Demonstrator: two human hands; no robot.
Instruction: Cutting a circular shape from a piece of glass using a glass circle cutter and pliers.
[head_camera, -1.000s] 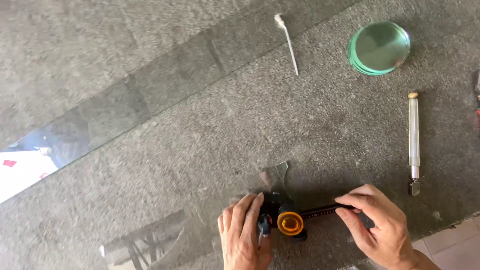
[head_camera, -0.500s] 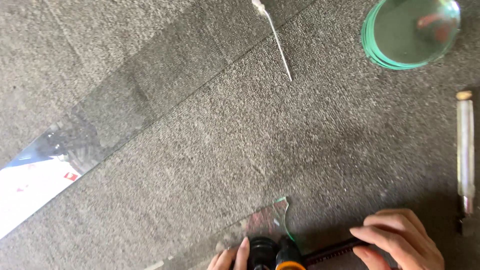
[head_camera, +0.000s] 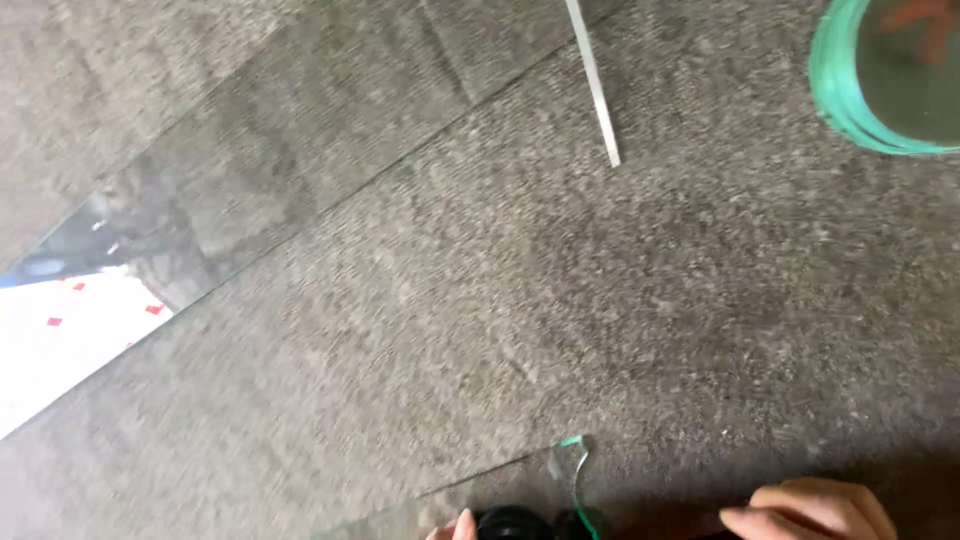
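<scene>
Grey carpeted work surface (head_camera: 600, 300) — one, filling the view.

Long glass strip (head_camera: 250, 190) — one, lying flat on the carpet and running diagonally from lower left to upper middle; its lower-left end mirrors a bright white patch with small red marks.

Thin white stick (head_camera: 595, 85) — one, lying on the carpet near the top edge, well apart from both hands.

Round green-edged glass discs (head_camera: 850, 90) — a stack at the top right corner, cut off by the frame; the number in the stack cannot be told. No containers show.

Small glass piece (head_camera: 540, 475) — one, at the bottom edge, with a curved green-tinted edge on its right side.

Black round tool (head_camera: 512, 522) — one, resting on the small glass piece at the very bottom; only its top shows.

Left hand (head_camera: 452, 527) — only a fingertip or two in view, just left of the black tool and near touching it; how far open it is cannot be told.

Right hand (head_camera: 810, 510) — knuckles and curled fingers at the bottom right, just right of the tool; what it holds, if anything, is hidden below the frame.
</scene>
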